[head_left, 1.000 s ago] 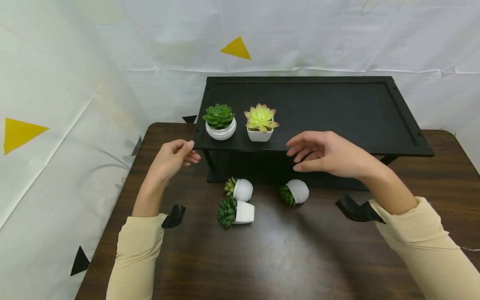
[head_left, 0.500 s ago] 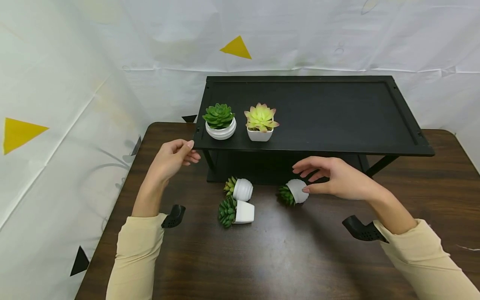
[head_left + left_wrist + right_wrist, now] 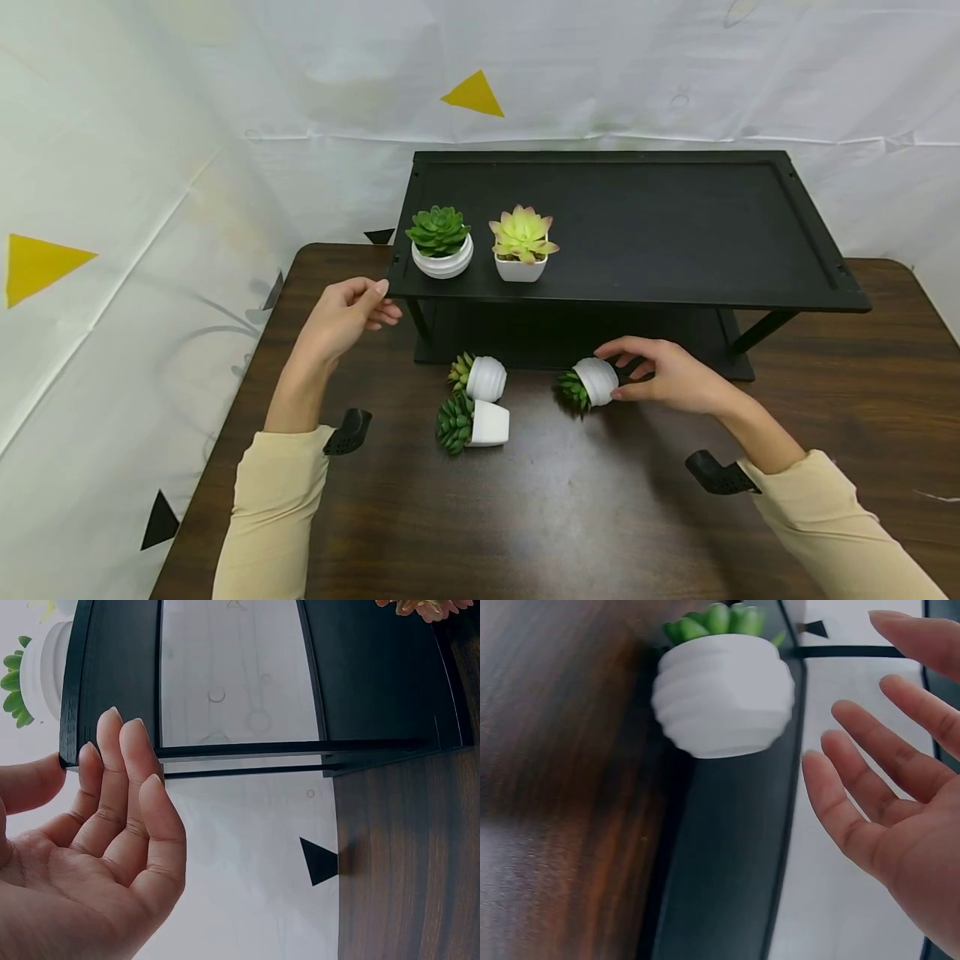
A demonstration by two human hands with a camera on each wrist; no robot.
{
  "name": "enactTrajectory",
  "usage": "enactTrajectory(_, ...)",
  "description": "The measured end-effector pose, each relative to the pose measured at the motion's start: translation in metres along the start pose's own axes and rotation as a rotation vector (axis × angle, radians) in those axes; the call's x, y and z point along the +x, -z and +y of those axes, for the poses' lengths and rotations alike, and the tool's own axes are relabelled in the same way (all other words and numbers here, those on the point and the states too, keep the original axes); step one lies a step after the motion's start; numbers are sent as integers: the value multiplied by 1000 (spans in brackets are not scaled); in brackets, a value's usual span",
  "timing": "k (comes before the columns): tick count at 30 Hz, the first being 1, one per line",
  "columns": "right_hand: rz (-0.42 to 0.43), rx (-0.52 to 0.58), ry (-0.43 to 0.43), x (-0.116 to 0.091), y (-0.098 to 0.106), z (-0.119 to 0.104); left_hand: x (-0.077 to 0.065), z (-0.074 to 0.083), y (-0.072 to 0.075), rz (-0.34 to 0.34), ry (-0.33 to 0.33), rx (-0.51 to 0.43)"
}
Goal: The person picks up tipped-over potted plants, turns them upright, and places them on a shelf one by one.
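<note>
My left hand (image 3: 341,321) pinches the front left corner of a black two-tier shelf (image 3: 652,225), thumb on the top edge and fingers below it. My right hand (image 3: 671,375) is beside a ridged white pot (image 3: 597,382) lying on its side, which holds a green succulent (image 3: 573,392). Its thumb and fingertips are spread near the pot's base in the head view. In the right wrist view, the relaxed fingers (image 3: 900,765) stand apart from that pot, with nothing in their grasp.
On the shelf top stand a green succulent in a round pot (image 3: 442,260) and a yellow-green one in a square pot (image 3: 520,268). Two more potted succulents lie tipped on the wooden table (image 3: 525,525): a ridged pot (image 3: 486,379) and a smooth pot (image 3: 491,423).
My right hand has come down from above the shelf's front edge to the tipped pot on the table. The left hand has stayed at the shelf corner.
</note>
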State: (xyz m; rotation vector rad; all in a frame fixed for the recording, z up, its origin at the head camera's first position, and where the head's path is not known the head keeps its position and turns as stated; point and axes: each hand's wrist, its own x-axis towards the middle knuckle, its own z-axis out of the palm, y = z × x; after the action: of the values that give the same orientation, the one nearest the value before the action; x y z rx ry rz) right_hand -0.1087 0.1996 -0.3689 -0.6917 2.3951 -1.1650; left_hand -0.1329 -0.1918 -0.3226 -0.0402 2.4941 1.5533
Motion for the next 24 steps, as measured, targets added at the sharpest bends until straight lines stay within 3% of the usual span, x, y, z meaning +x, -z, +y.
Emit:
enactTrajectory(5,28,-12,-27,0,-6,8,0,0,0,2,-1,-4)
enactTrajectory(12,63,-50,23,5,-14,21,0,1,1,0,2,-1)
enactTrajectory(24,80,-55,29,9,-24,31,1,-1,0,1,-3,-2)
